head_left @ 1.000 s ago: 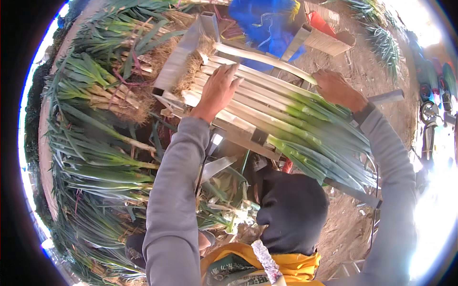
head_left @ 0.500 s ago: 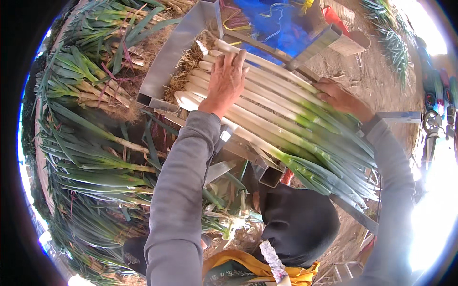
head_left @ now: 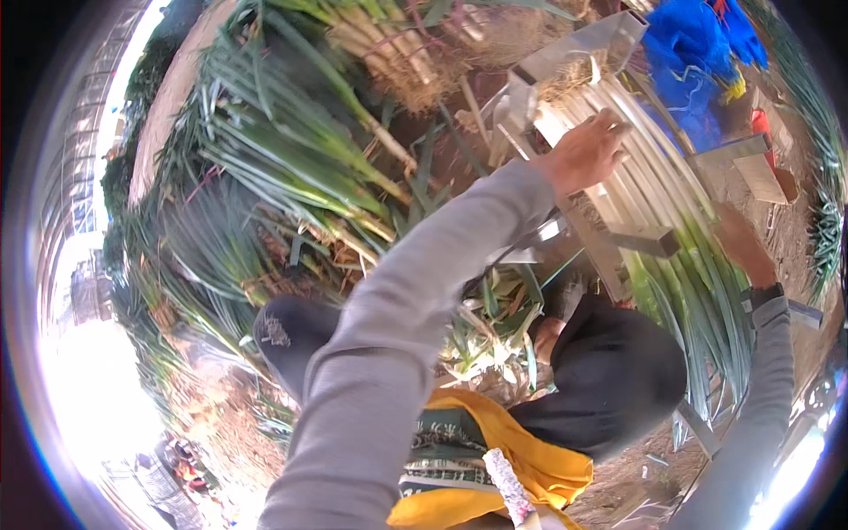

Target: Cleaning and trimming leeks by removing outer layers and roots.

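Lining a metal rack (head_left: 579, 55) in front of us, large green onions (head_left: 667, 190) lie side by side, roots (head_left: 567, 81) toward the end plate and leaves (head_left: 711, 331) trailing toward our right knee. We judge each one light, its white shank firm but apt to snap or bruise if bent hard, and perhaps slick where the outer skin is smooth. The leaves look limp and easily creased, so we would take hold along the shank, supporting a second point where white turns green.

Our left hand (head_left: 583, 155) lies over the white shanks near the roots, fingers loosely curved; whether it pinches one, we cannot tell. Our right hand (head_left: 745, 247) is at the outer edge of the row, near the change to green; its fingertips are too blurred for us to tell how tightly they close.

Below the rack we see leafy scraps (head_left: 495, 340) beside our dark trousers (head_left: 609, 362). Farther left lie heaps of untrimmed green onions (head_left: 291, 141); beyond the rack is crumpled blue material (head_left: 689, 71).
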A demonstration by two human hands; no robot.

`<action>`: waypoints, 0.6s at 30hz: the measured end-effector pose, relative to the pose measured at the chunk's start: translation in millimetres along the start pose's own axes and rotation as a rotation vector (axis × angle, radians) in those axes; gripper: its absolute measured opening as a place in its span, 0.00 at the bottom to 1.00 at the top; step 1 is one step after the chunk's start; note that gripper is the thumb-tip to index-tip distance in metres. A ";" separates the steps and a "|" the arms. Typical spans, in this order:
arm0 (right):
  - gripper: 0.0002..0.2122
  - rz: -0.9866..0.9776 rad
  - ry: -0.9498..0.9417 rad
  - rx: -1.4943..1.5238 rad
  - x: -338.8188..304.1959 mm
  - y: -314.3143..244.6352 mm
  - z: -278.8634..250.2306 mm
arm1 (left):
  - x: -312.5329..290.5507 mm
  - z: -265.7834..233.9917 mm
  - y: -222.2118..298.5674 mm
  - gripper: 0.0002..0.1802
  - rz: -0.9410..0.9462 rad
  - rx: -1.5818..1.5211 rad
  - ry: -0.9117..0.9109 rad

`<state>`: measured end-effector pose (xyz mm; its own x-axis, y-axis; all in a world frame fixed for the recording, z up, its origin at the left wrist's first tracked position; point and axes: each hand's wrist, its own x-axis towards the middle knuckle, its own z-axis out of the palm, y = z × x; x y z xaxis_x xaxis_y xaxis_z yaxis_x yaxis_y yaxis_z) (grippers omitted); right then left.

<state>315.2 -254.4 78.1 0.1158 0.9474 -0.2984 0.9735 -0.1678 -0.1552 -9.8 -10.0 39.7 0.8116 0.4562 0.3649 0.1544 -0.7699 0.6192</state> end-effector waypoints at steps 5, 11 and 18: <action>0.21 0.070 0.157 0.322 -0.8 -65.4 -101.2 | -137.5 -140.5 74.1 0.24 -0.504 -0.332 -0.469; 0.18 -0.224 0.152 0.688 -6.2 -297.3 -230.1 | -249.3 -274.4 108.9 0.26 -0.761 -0.571 -0.152; 0.20 -0.604 -0.090 0.346 137.1 -478.9 -97.9 | -292.6 -344.6 87.5 0.23 -0.883 -1.088 0.726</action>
<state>-115.9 -17.5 203.6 -0.4567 0.8786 -0.1398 0.7419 0.2894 -0.6048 -427.9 -57.2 226.7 0.2067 0.9238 -0.3224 -0.3080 0.3742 0.8747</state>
